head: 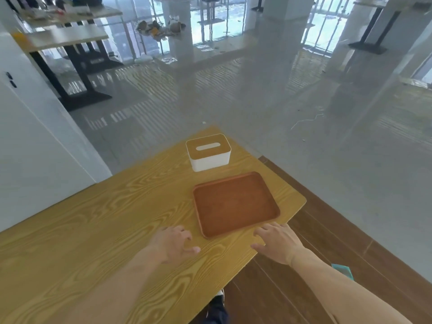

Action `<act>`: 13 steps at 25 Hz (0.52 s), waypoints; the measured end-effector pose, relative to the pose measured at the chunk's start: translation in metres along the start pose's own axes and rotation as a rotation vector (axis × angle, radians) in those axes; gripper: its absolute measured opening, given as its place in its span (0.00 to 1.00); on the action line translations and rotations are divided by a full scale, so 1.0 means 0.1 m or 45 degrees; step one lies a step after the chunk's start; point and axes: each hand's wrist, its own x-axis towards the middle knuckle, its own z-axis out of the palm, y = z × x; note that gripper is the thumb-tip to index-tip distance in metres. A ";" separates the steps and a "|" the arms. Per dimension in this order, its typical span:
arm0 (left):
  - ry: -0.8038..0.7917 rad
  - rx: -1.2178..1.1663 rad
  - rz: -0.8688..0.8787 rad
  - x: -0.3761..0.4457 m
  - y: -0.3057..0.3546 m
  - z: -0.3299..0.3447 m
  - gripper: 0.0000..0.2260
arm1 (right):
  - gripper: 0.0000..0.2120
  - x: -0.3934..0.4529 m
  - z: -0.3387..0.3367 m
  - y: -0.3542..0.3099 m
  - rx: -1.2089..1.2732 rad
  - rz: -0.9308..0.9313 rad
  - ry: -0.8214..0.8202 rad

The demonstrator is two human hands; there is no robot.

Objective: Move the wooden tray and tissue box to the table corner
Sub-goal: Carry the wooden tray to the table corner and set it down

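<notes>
A reddish-brown wooden tray (pixel 236 203) lies flat and empty near the right edge of the yellow wood-grain table (pixel 98 230). Just beyond it, near the far corner, stands a white tissue box (pixel 208 152) with a wooden lid and an oval slot. My left hand (pixel 174 244) hovers over the table a little left of the tray's near corner, fingers loosely curled and holding nothing. My right hand (pixel 277 242) is spread open at the table's right edge, just short of the tray's near right corner, not touching it.
The table's right edge drops to a dark wooden floor strip (pixel 327 230), then glossy grey floor. A white wall (pixel 35 141) runs along the left side. Other tables with black legs (pixel 77 73) stand far back left. My shoe (pixel 217 302) shows below the table edge.
</notes>
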 end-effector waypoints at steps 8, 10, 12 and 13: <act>-0.146 -0.091 -0.123 0.72 -0.23 0.12 0.34 | 0.21 0.53 0.12 0.31 0.010 0.032 -0.151; -0.173 -0.119 -0.151 0.82 -0.22 0.14 0.33 | 0.20 0.60 0.13 0.42 0.050 0.089 -0.151; -0.204 -0.145 -0.189 0.93 -0.20 0.17 0.34 | 0.20 0.66 0.15 0.56 0.079 0.144 -0.149; -0.212 -0.168 -0.212 0.97 -0.19 0.18 0.35 | 0.21 0.70 0.17 0.64 0.089 0.181 -0.143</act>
